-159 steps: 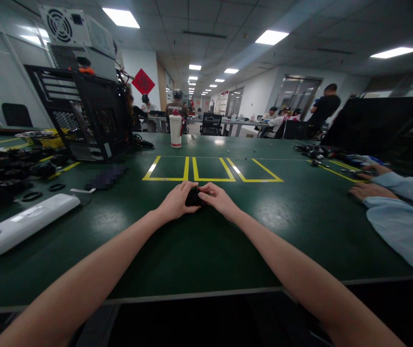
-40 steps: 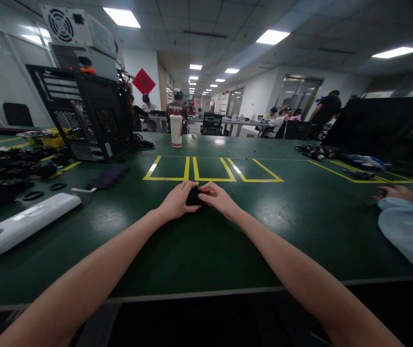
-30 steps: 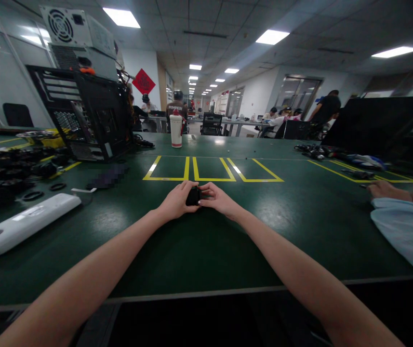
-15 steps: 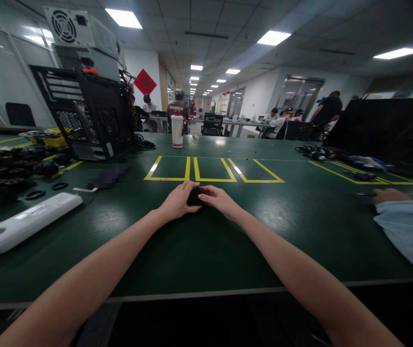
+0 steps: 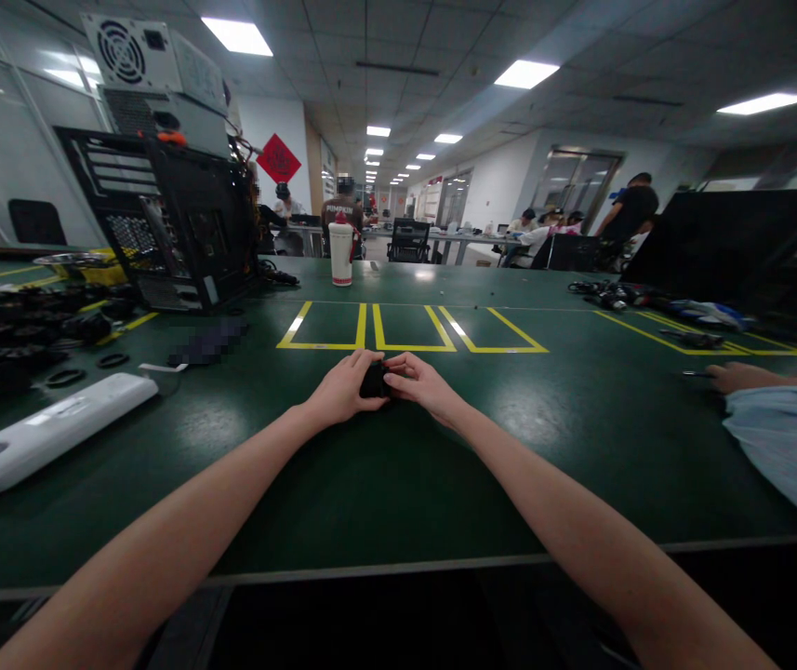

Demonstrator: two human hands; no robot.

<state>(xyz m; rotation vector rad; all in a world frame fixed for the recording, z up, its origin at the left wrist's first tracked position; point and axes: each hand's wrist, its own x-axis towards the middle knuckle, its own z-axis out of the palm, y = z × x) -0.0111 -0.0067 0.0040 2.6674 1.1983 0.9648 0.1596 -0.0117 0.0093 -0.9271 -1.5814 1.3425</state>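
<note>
Between my hands, at the middle of the green table (image 5: 398,484), is a small black object (image 5: 374,380) whose kind I cannot make out. My left hand (image 5: 343,386) is closed round its left side, thumb below and fingers over the top. On its right side, the fingertips of my right hand (image 5: 422,386) grip it, thumb and fingers close together. Both hands partly cover the object. Just beyond them, yellow tape frames (image 5: 414,348) mark the tabletop.
A white power strip (image 5: 56,430) lies at left near black rings (image 5: 65,378) and a heap of black parts. Behind stand a black computer case (image 5: 189,223) and a white cup (image 5: 342,253). At right, a co-worker's blue sleeve (image 5: 781,437) reaches over the table.
My hands and the black object keep almost the same place. At right, the co-worker's hand has shifted slightly left.
</note>
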